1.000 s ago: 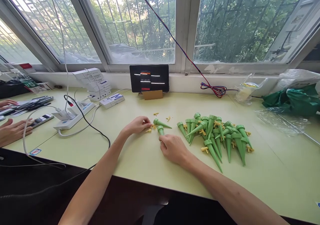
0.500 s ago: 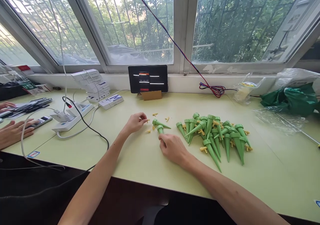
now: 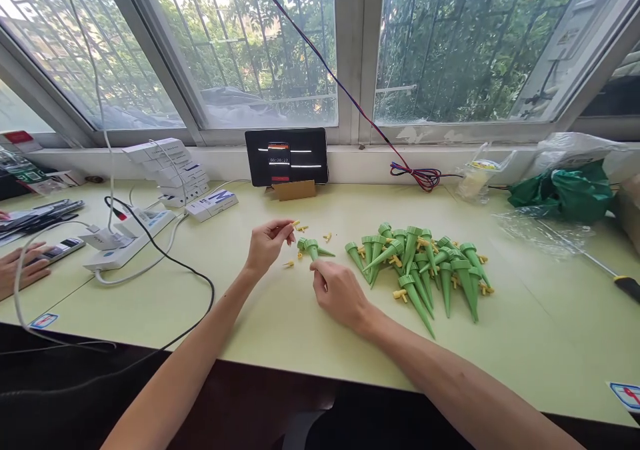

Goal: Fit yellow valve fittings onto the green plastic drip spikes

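Between the thumb and fingers of my left hand (image 3: 266, 242) is a small yellow valve (image 3: 296, 223), pinched just above the table. My right hand (image 3: 343, 291) is closed around the tapered body of a green plant watering spike (image 3: 311, 248), its ribbed cap end pointing up and away from me. Just behind that cap another green spike (image 3: 326, 253) lies on its side. Loose yellow pieces (image 3: 327, 237) are scattered close to both hands. To the right of my right hand lies a heap of green spikes (image 3: 420, 263), many with yellow valves fitted.
A tablet (image 3: 286, 160) leans on a cardboard stand at the back. White boxes (image 3: 173, 173) and a power strip (image 3: 131, 240) with cables stand left, beside another person's hand (image 3: 23, 269). A green bag (image 3: 563, 193) and a screwdriver (image 3: 625, 288) lie right.
My left hand has raised the yellow valve from the tabletop and tilted it upward. My right hand still grips the spike. The whole view has shifted slightly to the right.
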Available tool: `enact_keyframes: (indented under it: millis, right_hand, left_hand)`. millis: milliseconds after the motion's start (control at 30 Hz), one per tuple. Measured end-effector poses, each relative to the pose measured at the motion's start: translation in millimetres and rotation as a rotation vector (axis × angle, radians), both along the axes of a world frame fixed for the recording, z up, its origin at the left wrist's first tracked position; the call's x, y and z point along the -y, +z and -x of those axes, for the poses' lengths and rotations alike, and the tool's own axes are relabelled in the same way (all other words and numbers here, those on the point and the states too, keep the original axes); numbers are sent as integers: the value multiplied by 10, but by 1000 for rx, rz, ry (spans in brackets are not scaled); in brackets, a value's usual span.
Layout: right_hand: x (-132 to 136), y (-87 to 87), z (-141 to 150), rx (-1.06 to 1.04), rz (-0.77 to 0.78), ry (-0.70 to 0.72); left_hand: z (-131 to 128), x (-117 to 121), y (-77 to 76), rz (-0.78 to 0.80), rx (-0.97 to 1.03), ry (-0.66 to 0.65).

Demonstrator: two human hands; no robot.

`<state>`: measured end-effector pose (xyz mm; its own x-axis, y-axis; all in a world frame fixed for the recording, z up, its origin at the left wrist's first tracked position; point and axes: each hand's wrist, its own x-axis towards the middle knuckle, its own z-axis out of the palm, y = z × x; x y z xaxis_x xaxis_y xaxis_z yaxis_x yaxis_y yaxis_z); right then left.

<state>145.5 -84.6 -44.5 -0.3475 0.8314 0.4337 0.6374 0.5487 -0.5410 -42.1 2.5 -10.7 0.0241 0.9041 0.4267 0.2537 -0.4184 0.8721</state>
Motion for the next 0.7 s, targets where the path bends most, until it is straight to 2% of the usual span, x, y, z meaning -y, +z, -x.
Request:
enact_keyframes:
  millis: [333, 467, 700]
  right_hand:
    - [-26, -16, 18, -137, -87, 13]
    - [-44, -41, 30, -181, -123, 12]
    - [-62, -57, 43, -228, -133, 17]
  left_hand:
    - [-112, 57, -16, 184, 212, -188]
    - [-131, 75, -13, 223, 212, -257]
    - [-129, 84, -72, 204, 157, -246]
